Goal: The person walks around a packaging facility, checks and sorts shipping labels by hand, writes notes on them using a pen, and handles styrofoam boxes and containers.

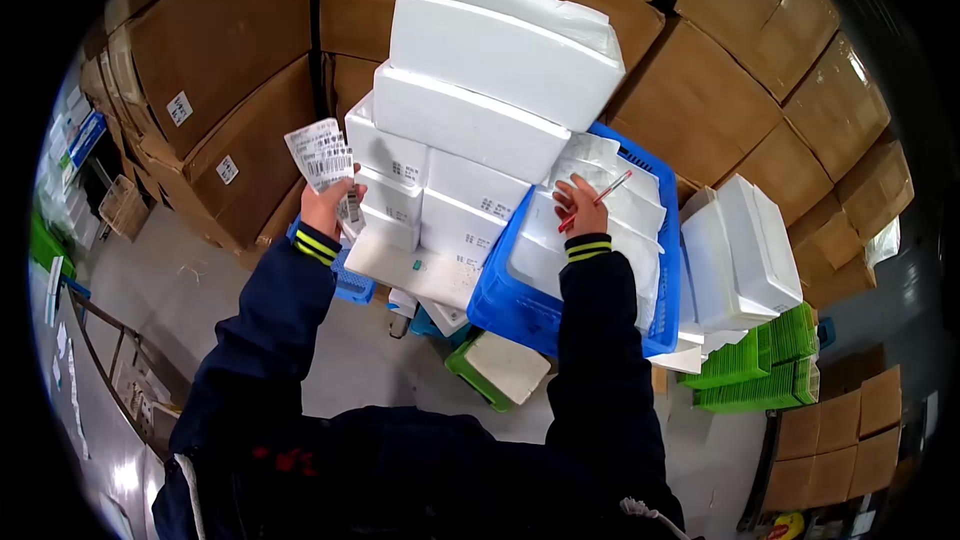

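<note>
My left hand (325, 207) grips a fanned bunch of printed barcode labels (322, 153), held up left of the white foam boxes (480, 90). In my right hand (580, 208) is a red pen (612, 187), its tip end pointing up and right. That hand is over a blue plastic crate (515, 285) lined with white wrapped packs (632, 215); whether it touches them I cannot tell. Smaller white boxes with printed text (462, 225) stand between my two hands, below the larger foam boxes.
Brown cartons (220, 50) are stacked along the back and both sides. More white foam boxes (745, 245) stand right of the crate, above green crates (750, 370). A green and white box (500, 370) sits low in front of me. A metal table (100, 420) is at lower left.
</note>
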